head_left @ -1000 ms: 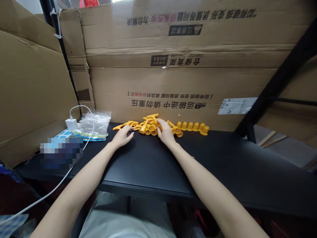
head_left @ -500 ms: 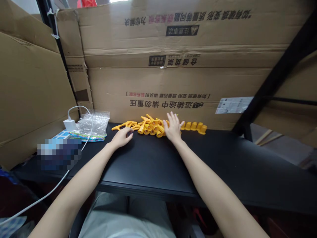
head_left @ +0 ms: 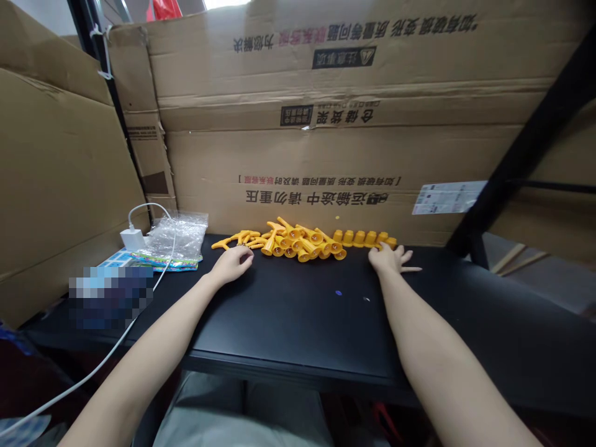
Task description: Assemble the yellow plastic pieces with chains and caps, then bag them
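Observation:
My left hand (head_left: 231, 264) rests on the black tabletop, fingers loosely curled with a gap to the thumb and nothing visible in it. Just behind it lie yellow branched plastic pieces (head_left: 242, 236). To their right is a heap of yellow funnel-like pieces with flared round ends (head_left: 305, 244), mostly facing me. A row of small yellow cup-like pieces (head_left: 359, 238) stands further right along the cardboard. At that row's right end is my right hand (head_left: 388, 259), its fingers spread. Its fingertips are close to the last cups; whether they touch is hard to tell.
Large cardboard sheets (head_left: 298, 149) wall the back of the black table (head_left: 288, 323). On the left are a clear plastic bag (head_left: 179, 233), a white charger (head_left: 132, 239) with its cable, and a blurred-out item (head_left: 112, 295). A blue speck (head_left: 338, 292) lies mid-table. A dark metal post (head_left: 516, 124) slants at right.
My right hand has moved right, from over the yellow heap to the end of the cup row, uncovering the heap's right side. My left hand has barely moved.

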Demonstrator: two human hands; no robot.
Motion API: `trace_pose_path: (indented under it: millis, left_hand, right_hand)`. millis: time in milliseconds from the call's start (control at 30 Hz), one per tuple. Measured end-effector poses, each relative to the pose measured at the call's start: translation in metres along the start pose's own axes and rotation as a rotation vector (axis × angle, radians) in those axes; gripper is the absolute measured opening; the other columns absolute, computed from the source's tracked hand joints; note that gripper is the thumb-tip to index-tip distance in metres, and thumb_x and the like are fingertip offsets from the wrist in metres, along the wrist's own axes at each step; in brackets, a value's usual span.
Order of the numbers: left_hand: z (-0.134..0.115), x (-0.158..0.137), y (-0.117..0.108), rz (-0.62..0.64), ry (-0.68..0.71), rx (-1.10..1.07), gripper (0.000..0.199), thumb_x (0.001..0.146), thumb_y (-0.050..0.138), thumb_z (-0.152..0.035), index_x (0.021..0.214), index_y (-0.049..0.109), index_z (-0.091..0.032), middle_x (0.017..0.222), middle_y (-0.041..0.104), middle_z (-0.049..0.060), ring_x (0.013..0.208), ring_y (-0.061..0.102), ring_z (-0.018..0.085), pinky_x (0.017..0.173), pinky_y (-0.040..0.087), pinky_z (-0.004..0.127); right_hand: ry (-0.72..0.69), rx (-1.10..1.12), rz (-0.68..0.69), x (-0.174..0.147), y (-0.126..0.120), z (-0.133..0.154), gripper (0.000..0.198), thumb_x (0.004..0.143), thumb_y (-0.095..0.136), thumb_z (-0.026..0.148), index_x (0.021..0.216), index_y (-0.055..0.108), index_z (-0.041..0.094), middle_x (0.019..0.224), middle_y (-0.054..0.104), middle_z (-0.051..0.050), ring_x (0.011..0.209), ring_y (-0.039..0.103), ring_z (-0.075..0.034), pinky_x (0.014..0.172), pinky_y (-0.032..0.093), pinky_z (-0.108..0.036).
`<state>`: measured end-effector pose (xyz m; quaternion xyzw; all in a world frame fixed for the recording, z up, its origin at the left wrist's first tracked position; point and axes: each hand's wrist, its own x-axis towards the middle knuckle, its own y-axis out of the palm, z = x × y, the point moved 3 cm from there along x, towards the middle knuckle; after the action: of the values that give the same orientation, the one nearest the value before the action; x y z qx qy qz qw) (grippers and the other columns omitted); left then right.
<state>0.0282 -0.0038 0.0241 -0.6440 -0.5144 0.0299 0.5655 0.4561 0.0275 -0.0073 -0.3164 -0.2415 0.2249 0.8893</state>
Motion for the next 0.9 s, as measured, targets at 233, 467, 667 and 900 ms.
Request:
trace_pose_path:
  millis: [233,467,667,900]
  left_hand:
    - [0.014,0.000,-0.007,-0.148,-0.215,0.192,0.020,0.078,0.047,-0.011,0.085,0.066,-0.018,0.091,0.066,0.006,0.087,0.059,0.019,0.084,0.047,0.032]
    - [0.044,-0.007,-0.007,-0.012,-0.507,0.353,0.050,0.075,0.043,-0.003,0.119,0.058,-0.021,0.134,0.049,0.011,0.125,0.044,0.026,0.100,0.041,0.042]
    - [0.061,-0.009,0.003,0.145,-0.634,0.364,0.044,0.077,0.044,-0.009,0.116,0.056,-0.026,0.152,0.027,0.008,0.142,0.018,0.029,0.110,0.019,0.060]
    - [0.054,-0.008,-0.004,0.181,-0.743,0.374,0.029,0.079,0.041,-0.013,0.102,0.055,-0.023,0.133,0.047,0.010,0.130,0.037,0.029,0.101,0.033,0.053]
  right_hand:
    - [0.019,-0.109,0.163,0.021,0.006,-0.005,0.046,0.090,0.040,0.032,0.132,0.054,0.020,0.153,0.022,-0.016,0.141,0.005,-0.034,0.102,0.003,-0.066]
    - [-0.014,0.036,0.010,0.009,-0.004,-0.002,0.041,0.085,0.041,0.026,0.120,0.061,0.017,0.145,0.033,-0.022,0.138,0.014,-0.032,0.103,0.002,-0.064]
    - [-0.172,0.265,-0.298,-0.002,-0.019,0.012,0.030,0.075,0.050,0.017,0.103,0.062,0.018,0.131,0.044,-0.021,0.129,0.033,-0.031,0.105,0.006,-0.059]
    - [-0.393,0.464,-0.357,-0.021,-0.037,0.060,0.013,0.075,0.055,0.020,0.087,0.049,0.020,0.117,0.045,-0.016,0.118,0.042,-0.026,0.105,0.020,-0.048]
